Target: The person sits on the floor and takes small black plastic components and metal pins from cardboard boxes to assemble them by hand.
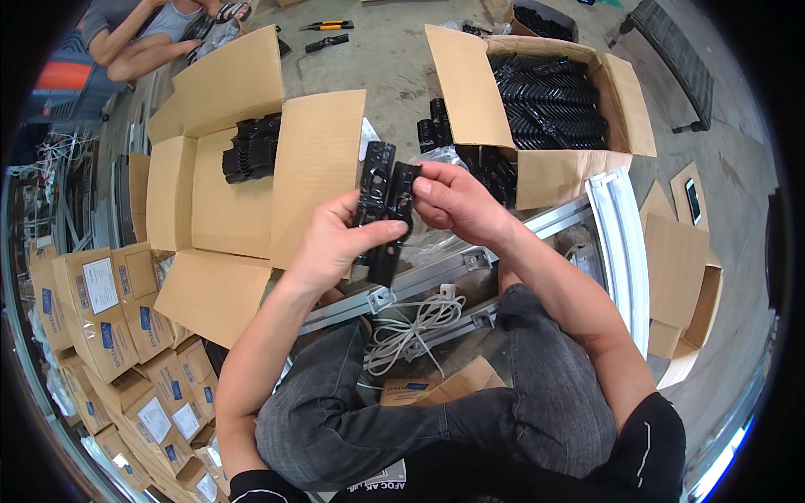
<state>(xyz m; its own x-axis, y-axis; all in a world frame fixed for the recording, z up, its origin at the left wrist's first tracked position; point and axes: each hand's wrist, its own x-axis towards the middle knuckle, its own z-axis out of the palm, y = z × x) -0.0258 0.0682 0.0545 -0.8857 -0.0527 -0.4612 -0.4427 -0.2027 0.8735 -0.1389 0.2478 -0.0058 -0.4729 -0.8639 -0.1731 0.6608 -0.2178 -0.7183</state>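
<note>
Two long black brackets (376,178) stand side by side in front of me, held upright and slightly tilted. My left hand (340,239) is closed around their lower part, thumb laid across the front. With thumb and fingers, my right hand (453,197) pinches the upper end of the right-hand piece. To the left, an open cardboard box (226,197) has a stack of similar black pieces (253,149) at its far side. Beyond my right hand, another open box (574,172) is filled with rows of black pieces (553,101). More loose black pieces (488,172) lie beside that box.
White metal rails (619,243) and a coiled white cable (415,331) lie by my legs. Sealed cartons (109,310) are stacked at left. A phone (693,201) rests on cardboard at right. Another person (138,38) sits at far left; a dark bench (671,59) stands far right.
</note>
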